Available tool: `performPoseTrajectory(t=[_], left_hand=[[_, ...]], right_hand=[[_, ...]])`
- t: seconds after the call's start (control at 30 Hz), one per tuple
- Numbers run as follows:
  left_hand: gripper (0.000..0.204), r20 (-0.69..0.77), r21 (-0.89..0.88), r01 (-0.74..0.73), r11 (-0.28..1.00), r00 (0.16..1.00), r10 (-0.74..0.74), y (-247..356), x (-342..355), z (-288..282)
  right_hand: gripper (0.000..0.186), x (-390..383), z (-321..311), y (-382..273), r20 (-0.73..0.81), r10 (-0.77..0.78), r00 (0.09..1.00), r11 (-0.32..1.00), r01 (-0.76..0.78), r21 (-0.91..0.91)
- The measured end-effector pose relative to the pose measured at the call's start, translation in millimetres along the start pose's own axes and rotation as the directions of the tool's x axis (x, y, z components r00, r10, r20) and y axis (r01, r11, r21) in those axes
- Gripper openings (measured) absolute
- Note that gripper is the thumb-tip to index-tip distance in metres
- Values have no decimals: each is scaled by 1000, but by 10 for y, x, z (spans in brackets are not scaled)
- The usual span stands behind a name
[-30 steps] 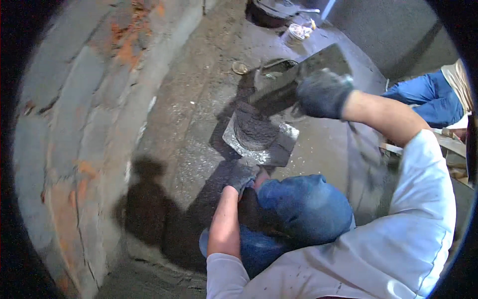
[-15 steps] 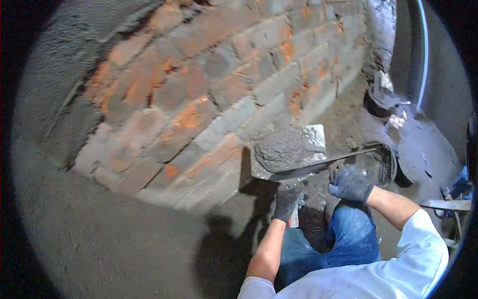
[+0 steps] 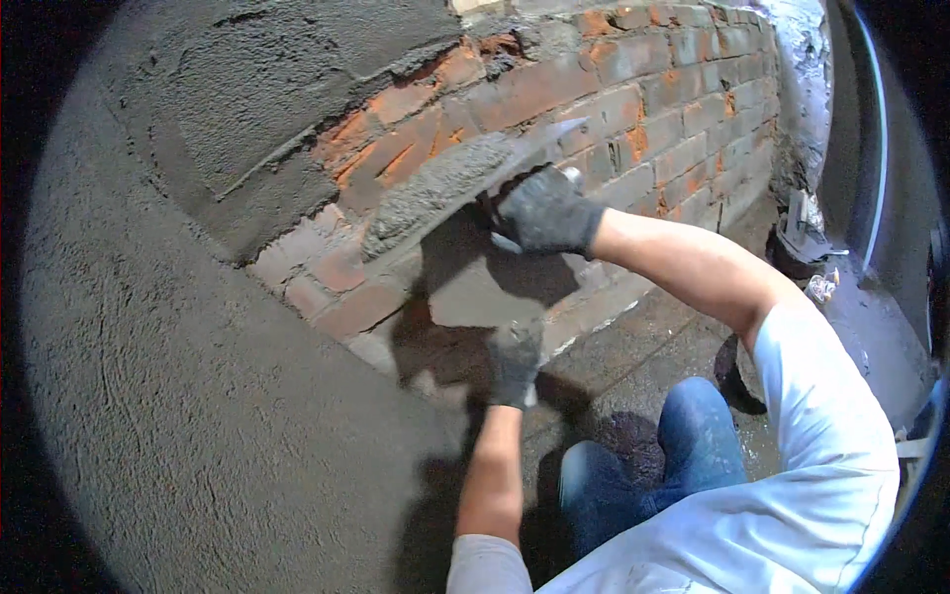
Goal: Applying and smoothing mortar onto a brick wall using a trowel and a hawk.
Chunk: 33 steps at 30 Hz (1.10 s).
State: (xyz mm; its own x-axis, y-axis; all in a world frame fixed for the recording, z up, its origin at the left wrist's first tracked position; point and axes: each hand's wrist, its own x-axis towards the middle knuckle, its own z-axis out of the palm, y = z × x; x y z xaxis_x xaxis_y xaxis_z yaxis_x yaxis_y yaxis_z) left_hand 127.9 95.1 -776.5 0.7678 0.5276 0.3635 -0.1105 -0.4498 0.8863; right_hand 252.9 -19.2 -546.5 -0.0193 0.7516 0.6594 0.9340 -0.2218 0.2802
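My right hand, in a dark glove, is closed round the handle of a plastering trowel. A thick heap of wet grey mortar lies along the trowel's blade, tilted close to the brick wall. Whether the mortar touches the bricks cannot be told. Lower down, my gloved left hand grips a mortar hawk from below. The hawk's visible face is pale grey and shows no heap of mortar. Its handle is hidden by the hand.
Dark wet plaster coats the upper left of the wall and borders the bare bricks. A broad grey plastered surface fills the left side. Wrapped pipework and a pale hose stand at the right. My bent knees are below.
My right hand has carried the trowel up and left to the bricks, with the mortar now on its blade. The hawk, earlier loaded with mortar, has shifted left and up with my left hand.
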Motion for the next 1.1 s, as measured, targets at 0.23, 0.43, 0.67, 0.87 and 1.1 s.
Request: performPoseTrajectory(t=[0.23,0.43,0.67,0.87,1.1], left_hand=[[15,575,-767,641,34,710,-405,458,12,455],[17,350,-741,553,382,803,-482,695,66,563],[20,351,-677,615,405,753,-557,986,96,525],[20,470,-725,620,300,764,-441,846,183,722],[11,407,-747,551,371,821,-401,735,157,555]], right_hand=[[37,1222,-174,70,320,178,931,974,-213,78],[34,2006,-643,16,399,79,913,976,-152,154],[18,2423,-1046,480,323,251,912,838,-372,399],[31,2567,-1469,1154,-130,-341,931,796,213,-567],[37,1717,-721,176,166,187,968,972,-207,115]])
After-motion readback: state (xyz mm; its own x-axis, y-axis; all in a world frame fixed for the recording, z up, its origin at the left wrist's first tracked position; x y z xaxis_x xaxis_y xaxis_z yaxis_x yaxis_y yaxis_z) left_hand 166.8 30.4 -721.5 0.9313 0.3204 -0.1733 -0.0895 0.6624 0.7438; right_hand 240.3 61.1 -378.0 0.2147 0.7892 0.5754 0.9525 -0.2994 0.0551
